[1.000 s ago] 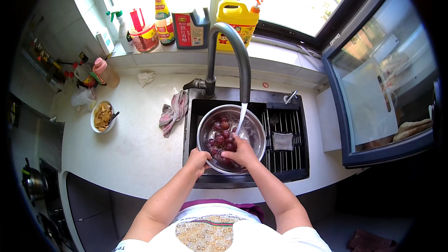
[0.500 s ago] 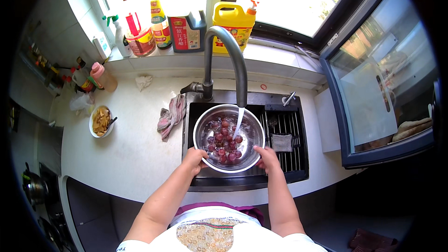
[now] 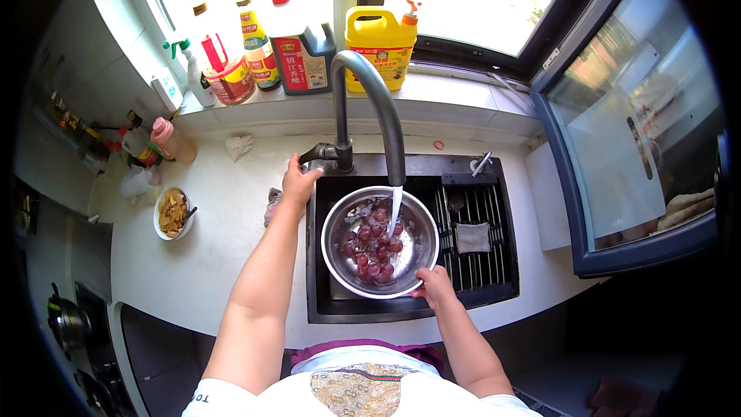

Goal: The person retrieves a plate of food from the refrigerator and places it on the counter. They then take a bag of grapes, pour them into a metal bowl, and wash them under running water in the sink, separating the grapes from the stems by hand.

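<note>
A round metal bowl (image 3: 333, 272) with water and red grapes (image 3: 378, 241) sits in the dark sink (image 3: 316, 293). My right hand (image 3: 435, 287) grips its lower right rim, thumb on top and fingers underneath. Water runs from the dark curved faucet (image 3: 395, 147) into the bowl, among the grapes. Left of the faucet's base, my left hand (image 3: 299, 182) is at the lever handle (image 3: 315, 154), with fingers and thumb around its end. My left forearm partly covers a crumpled cloth (image 3: 272, 202) on the counter.
A black drain rack (image 3: 498, 262) with a grey pad (image 3: 472, 238) fills the sink's right side. Bottles and a yellow jug (image 3: 378, 54) line the windowsill. A white bowl of sliced food (image 3: 173, 215) stands on the left counter. An open window sash (image 3: 579, 185) juts in at right.
My left hand has let go of the bowl's left rim and moved up to the faucet handle. My right hand has slid a little lower along the rim. Water keeps running.
</note>
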Action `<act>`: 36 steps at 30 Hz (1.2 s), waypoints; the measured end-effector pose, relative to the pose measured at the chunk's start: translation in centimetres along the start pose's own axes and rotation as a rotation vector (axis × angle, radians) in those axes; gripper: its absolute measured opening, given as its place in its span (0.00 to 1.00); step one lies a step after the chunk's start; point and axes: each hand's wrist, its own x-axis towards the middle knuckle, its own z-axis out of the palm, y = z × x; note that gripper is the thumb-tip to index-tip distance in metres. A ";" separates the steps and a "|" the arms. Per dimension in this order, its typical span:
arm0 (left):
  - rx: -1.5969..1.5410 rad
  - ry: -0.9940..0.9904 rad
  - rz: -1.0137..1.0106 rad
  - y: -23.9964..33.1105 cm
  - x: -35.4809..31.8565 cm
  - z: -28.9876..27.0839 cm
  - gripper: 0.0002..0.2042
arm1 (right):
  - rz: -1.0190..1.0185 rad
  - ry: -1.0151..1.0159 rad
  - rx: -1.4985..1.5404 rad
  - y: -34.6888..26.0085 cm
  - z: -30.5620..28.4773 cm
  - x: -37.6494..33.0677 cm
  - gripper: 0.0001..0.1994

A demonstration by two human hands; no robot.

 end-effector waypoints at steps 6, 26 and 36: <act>0.128 -0.095 0.225 1.1 -5.8 -0.1 0.37 | 0.005 -0.036 -0.066 1.5 1.1 -2.0 0.11; 1.032 -0.329 0.220 -4.0 -18.1 -13.7 0.10 | -0.008 -0.049 -0.414 8.4 17.1 -6.3 0.13; 0.816 -0.211 0.046 -5.6 -18.6 -15.1 0.15 | -0.396 0.292 -1.118 8.1 27.6 -1.7 0.19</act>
